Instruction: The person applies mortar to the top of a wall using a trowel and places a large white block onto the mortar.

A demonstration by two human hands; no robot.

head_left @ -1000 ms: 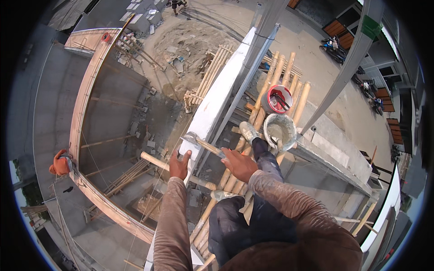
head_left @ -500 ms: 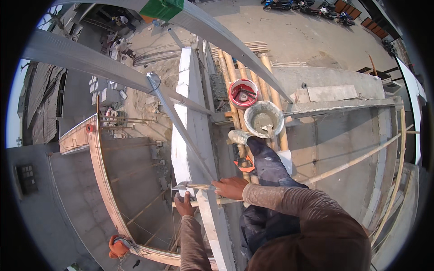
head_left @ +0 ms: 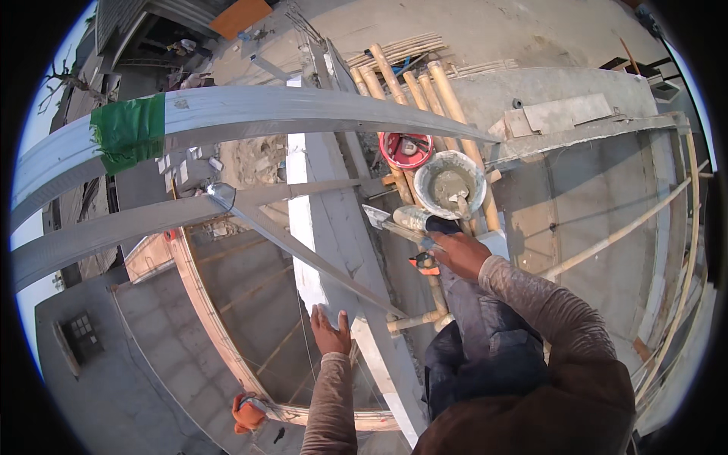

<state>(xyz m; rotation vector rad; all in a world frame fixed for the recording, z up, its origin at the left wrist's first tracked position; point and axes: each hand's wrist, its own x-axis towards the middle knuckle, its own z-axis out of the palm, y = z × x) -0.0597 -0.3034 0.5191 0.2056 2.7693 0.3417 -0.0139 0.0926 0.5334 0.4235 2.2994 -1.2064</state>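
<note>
My right hand [head_left: 461, 254] is closed round a wooden-handled tool [head_left: 406, 230] with a flat grey metal blade. It holds the tool over my thigh, blade pointing left toward the wall; the blade's exact kind is unclear. My left hand [head_left: 332, 334] has its fingers spread, resting against the near end of a white block [head_left: 309, 273] on top of the wall. Nearer to me the wall top carries on as another pale block [head_left: 379, 356]. Beyond my foot stands a white bucket [head_left: 479, 199] of wet grey mortar, with a trowel [head_left: 461, 203] stuck in it.
A red bucket [head_left: 409, 152] with tools inside stands beside the mortar, on bamboo poles [head_left: 447, 98]. Metal bars [head_left: 318, 102] slant across above the wall, one wrapped in green tape [head_left: 129, 133]. An orange-and-black object [head_left: 425, 264] lies beside my leg. Left of the wall is a deep drop.
My right hand has lifted the tool off the block by my left hand and carried it right and away, over my leg. My left hand's fingers have spread. The view has shifted.
</note>
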